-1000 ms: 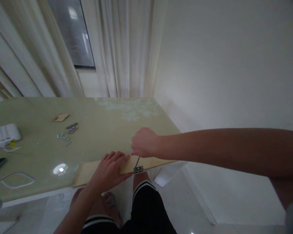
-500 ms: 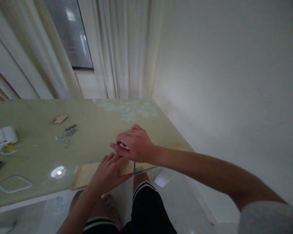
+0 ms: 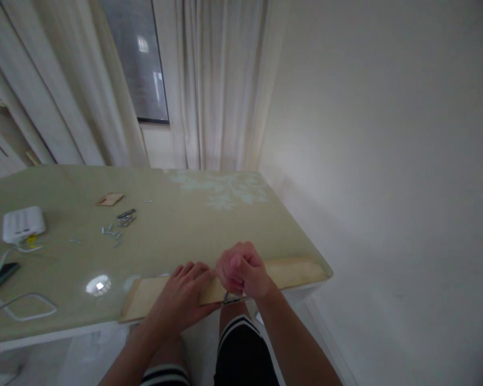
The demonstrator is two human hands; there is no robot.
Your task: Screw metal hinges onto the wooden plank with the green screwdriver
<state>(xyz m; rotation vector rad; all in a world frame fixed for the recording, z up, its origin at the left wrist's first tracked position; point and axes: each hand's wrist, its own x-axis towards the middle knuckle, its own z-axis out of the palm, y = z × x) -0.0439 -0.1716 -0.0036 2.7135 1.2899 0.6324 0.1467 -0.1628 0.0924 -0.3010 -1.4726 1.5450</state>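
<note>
A long, pale wooden board lies along the front edge of the table. My left hand clasps it, fingers on top and thumb along the front edge. Just right of that thumb, a small metal hinge sits at the board's edge. My right hand is curled into a fist right above the hinge. A thin dark rod-like tool shows below the fist and reaches toward the hinge; the fingers hide most of it, so its kind is unclear.
Loose screws and a small pile of metal hinges lie on the green table. Behind them is a small wooden piece. A white box with a cable and a dark phone-like object are at left. A wall rises at right.
My right hand has turned from a loose pinch into a fist and sits lower over the hinge, its forearm swung nearer my body. My left hand stays on the board. The view has shifted slightly.
</note>
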